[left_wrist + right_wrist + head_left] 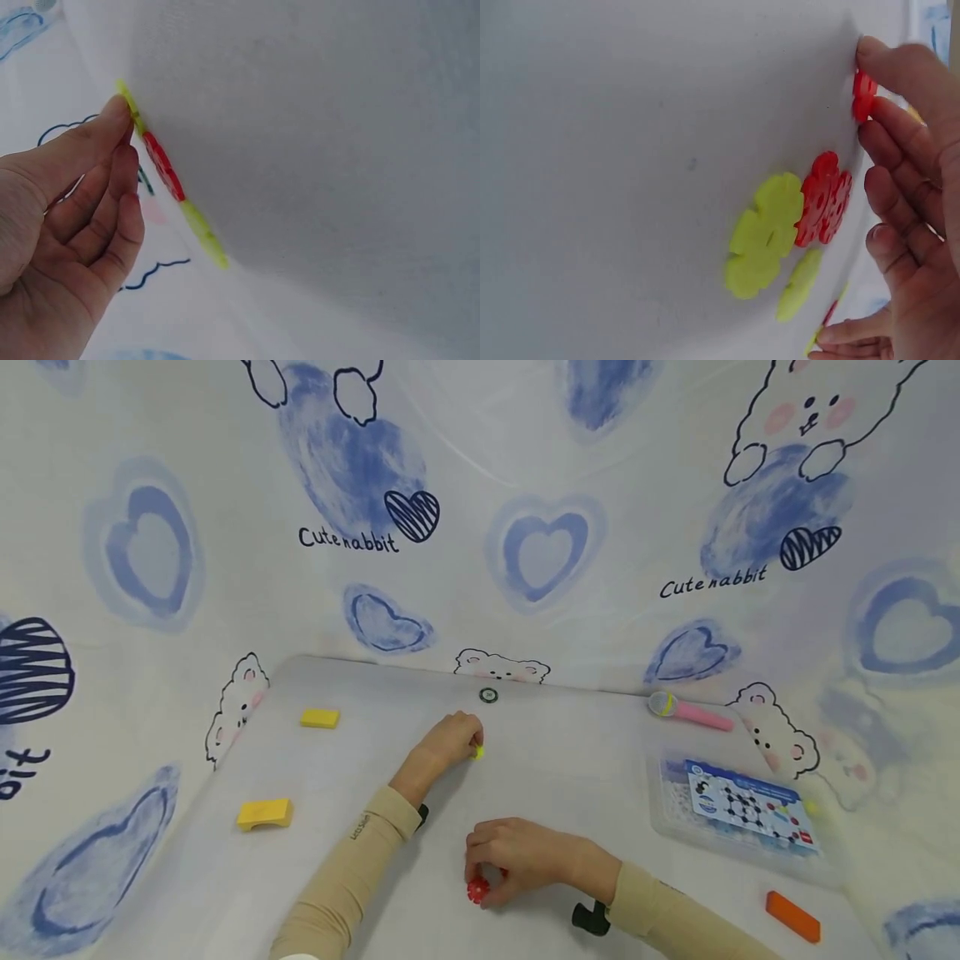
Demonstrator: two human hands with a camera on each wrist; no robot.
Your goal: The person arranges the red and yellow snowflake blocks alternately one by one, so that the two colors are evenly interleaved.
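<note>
Head view: a red flower disc [477,889] is pinched by the curled fingers of the right hand [525,856], well nearer than the green token [488,695]; a yellow disc [477,752] is pinched by the left hand [450,739]. Being thin and flat on the cloth, either disc could be dropped.

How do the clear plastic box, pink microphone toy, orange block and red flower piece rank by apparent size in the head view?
1. clear plastic box
2. pink microphone toy
3. orange block
4. red flower piece, partly hidden by the right hand
</note>
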